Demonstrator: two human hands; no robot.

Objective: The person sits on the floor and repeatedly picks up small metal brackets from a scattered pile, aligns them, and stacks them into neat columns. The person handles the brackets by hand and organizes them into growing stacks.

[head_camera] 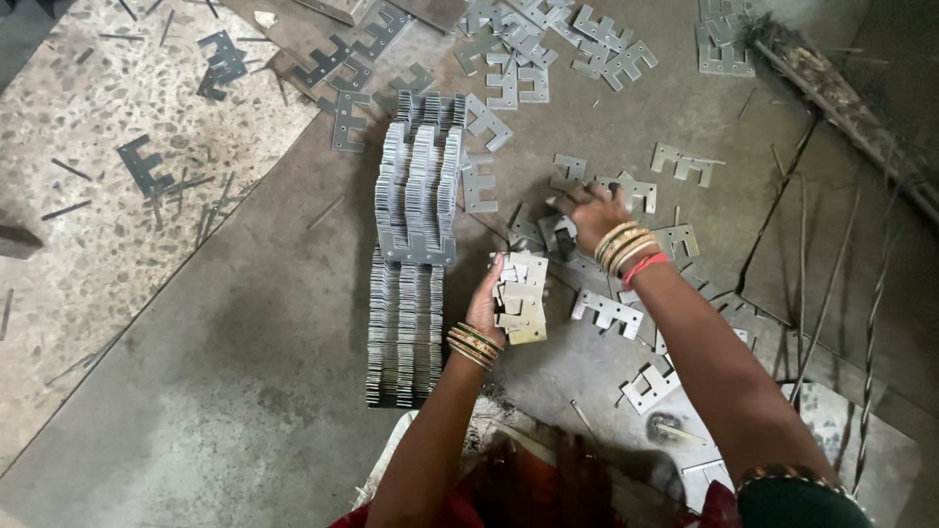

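left hand grips a small stack of e-shaped plates, just right of the long stacked rows on the floor. right hand, fingers curled, picks at loose plates beyond: gathering step, seemingly; next calls for aligning edges.

Grey E-shaped metal plates, gold bangles, speckled floor.

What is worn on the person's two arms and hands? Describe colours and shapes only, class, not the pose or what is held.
Both forearms are bare, with no gloves. The left hand has a stack of thin gold-coloured bangles at the wrist. The right hand has several gold-coloured bangles plus one pinkish-red band. Near the right upper arm, a dark green sleeve with a patterned gold edge shows.
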